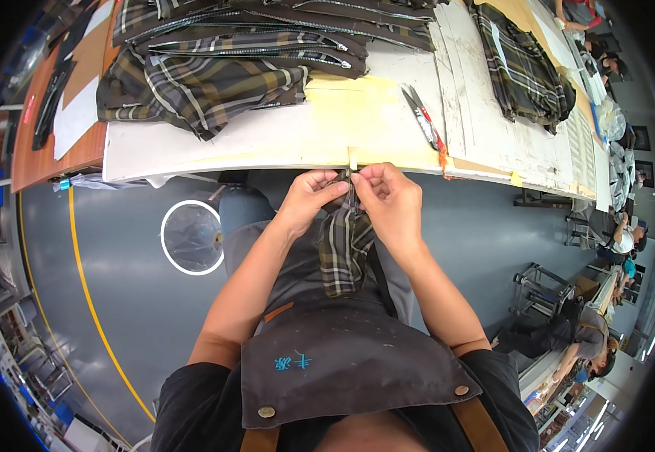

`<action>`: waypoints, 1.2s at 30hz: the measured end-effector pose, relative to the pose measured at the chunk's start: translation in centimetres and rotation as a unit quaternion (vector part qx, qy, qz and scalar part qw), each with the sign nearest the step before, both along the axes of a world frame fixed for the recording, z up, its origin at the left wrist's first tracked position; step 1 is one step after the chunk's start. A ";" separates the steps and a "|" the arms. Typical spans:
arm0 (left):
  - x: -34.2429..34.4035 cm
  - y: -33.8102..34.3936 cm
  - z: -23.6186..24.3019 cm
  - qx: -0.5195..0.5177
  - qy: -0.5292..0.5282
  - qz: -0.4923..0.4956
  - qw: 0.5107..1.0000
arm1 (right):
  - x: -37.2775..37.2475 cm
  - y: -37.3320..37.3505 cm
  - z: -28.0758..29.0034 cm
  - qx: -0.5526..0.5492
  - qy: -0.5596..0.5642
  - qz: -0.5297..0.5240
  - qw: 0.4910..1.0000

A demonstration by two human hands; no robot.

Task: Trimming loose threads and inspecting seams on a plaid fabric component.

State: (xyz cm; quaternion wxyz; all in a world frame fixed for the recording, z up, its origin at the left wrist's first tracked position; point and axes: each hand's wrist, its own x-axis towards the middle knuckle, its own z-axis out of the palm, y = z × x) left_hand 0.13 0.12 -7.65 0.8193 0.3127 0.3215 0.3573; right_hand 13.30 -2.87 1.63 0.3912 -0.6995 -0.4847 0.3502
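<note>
Between my two hands hangs a dark plaid fabric piece [340, 256], its top edge pinched right at the table's front edge and its lower end falling over my apron. My left hand [314, 197] grips the cloth from the left, thumb and fingers pressed together. Close beside it, my right hand [387, 197] pinches the same piece, where a dark strip, perhaps a zipper, runs down. A small pale peg-like piece [353, 158] stands up at the table edge just beyond my fingertips. The exact spot under the fingertips is partly hidden.
On the white table [214, 154] lie stacked plaid pieces with zippers [207, 83] at left and another plaid stack [523, 71] at right. Red-handled scissors [425, 120] lie right of centre. A white-rimmed bin [192, 237] stands on the floor. Several people work at the far right.
</note>
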 end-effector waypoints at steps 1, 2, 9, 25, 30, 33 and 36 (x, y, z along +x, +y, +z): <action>0.2 -0.1 0.0 -0.009 -0.008 0.014 1.000 | 0.1 -0.2 -0.2 -0.002 -0.001 -0.001 1.000; 0.3 -0.1 0.1 -0.019 -0.015 0.028 0.999 | 0.3 -0.4 -0.4 -0.007 0.043 -0.004 0.999; 0.5 -0.2 0.2 -0.024 -0.016 0.050 0.998 | 0.4 -0.9 -0.2 -0.011 0.105 0.021 0.994; 0.3 0.2 1.7 -0.076 -0.080 -0.051 0.993 | 2.2 1.7 1.3 -0.078 0.081 0.098 0.989; 0.8 -0.2 1.0 -0.099 -0.121 0.015 0.988 | 1.9 0.4 1.2 -0.034 0.173 0.052 0.983; 0.8 -0.3 0.9 -0.100 -0.129 0.019 0.986 | 1.8 0.3 1.6 -0.071 0.163 0.017 0.984; 0.7 -0.2 1.0 -0.096 -0.130 0.011 0.987 | 1.3 0.2 1.6 -0.079 0.095 0.036 0.992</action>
